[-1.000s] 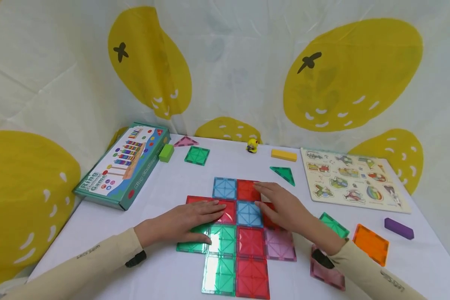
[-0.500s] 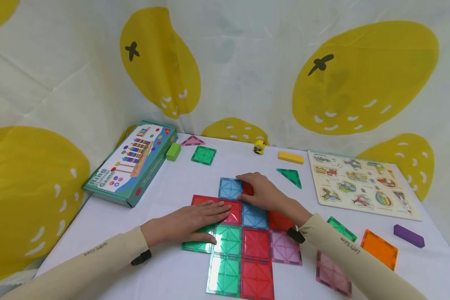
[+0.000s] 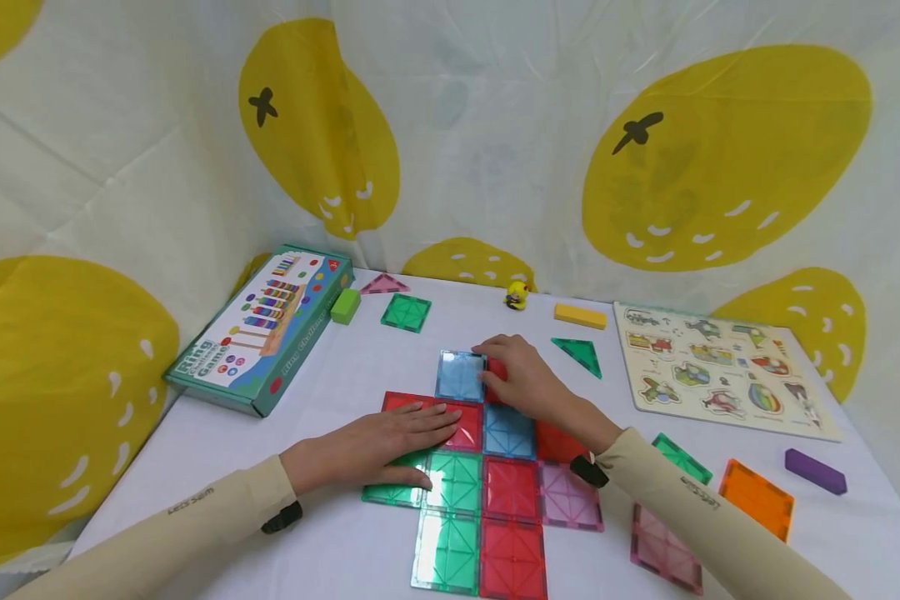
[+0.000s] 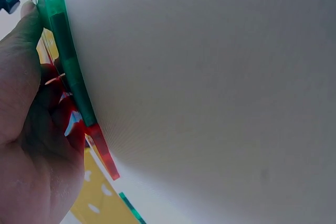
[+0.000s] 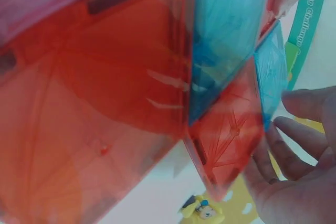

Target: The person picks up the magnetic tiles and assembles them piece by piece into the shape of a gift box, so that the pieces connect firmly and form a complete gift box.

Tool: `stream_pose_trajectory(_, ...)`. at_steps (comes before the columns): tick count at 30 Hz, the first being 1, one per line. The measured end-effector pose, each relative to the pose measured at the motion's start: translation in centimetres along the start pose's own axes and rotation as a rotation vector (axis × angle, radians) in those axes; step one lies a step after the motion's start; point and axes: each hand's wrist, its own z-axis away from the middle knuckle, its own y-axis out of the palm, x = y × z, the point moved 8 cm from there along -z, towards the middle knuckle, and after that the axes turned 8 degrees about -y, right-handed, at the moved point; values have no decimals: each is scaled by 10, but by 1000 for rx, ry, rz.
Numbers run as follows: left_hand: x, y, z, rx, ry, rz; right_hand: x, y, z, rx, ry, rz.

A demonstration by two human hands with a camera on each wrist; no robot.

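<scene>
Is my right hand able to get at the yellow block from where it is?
Likely yes: the yellow block lies beyond your right hand, with only bare table between them, though the hand would first have to leave the tiles it touches.

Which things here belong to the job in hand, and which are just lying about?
In the job, it seems:
patch of adjoining tiles
left hand, resting on it
right hand, at the far red tile

Lying about:
ring game box
green block
yellow figure
yellow block
puzzle board
purple block
orange tile, perhaps a spare
</scene>
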Motion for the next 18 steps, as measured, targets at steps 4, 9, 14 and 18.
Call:
stream_pose_trajectory(4, 1, 0, 0, 2, -4, 3, 7, -10, 2, -70, -26, -18)
stream_pose_trajectory(9, 2, 1, 1, 1, -5, 3, 15, -17, 4, -121, -82, -38)
stream_pose_trajectory(14, 1, 1, 0, 2, -8, 6, 19, -20, 7, -140, -115, -62)
stream_pose_trajectory(18, 0, 1, 0, -8, -1, 18, 22, -22, 10, -143, -121, -88)
